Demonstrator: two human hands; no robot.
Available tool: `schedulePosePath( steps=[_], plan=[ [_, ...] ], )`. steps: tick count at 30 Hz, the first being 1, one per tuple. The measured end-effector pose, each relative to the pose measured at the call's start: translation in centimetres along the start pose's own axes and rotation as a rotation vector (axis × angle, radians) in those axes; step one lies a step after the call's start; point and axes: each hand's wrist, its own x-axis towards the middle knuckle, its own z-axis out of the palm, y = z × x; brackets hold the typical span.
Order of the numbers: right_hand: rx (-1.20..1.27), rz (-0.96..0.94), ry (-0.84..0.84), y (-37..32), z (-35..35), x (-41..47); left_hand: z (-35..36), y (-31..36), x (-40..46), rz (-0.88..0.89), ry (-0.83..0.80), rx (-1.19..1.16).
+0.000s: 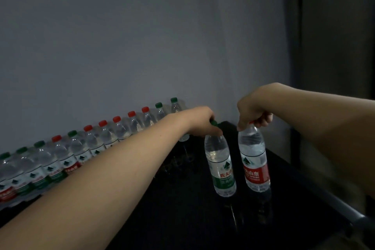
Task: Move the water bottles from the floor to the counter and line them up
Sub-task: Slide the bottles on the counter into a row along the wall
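Observation:
My left hand (205, 122) grips the green cap and neck of a green-label water bottle (221, 166), which hangs slightly tilted just over the black counter (182, 219). To its right, my right hand (251, 109) holds a red-label water bottle (255, 164) by its neck; the cap is hidden under my fingers. Whether either bottle's base touches the counter is unclear. A long row of water bottles (69, 154) with red and green caps stands along the wall, running from the lower left towards the corner.
The grey wall (121, 36) runs close behind the row. A corner of the wall lies behind my hands. The counter's right edge has a dark rail (332, 199), with a dark door or panel (334, 46) beyond it.

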Motion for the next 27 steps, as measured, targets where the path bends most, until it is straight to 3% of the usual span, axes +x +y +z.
schedulePosePath(
  steps=[4,13,27],
  plan=[
    [-0.092,-0.105,0.172,-0.6,0.1,0.9,0.1,-0.5,0.3,0.023,0.032,0.104],
    [-0.154,-0.272,0.45,-2.1,-1.9,5.0,-0.9,-5.8,2.9,0.018,0.104,0.005],
    [-0.117,-0.337,0.674,-4.4,-6.4,21.3,-0.6,-14.4,16.0,-0.018,0.241,-0.006]
  ],
)
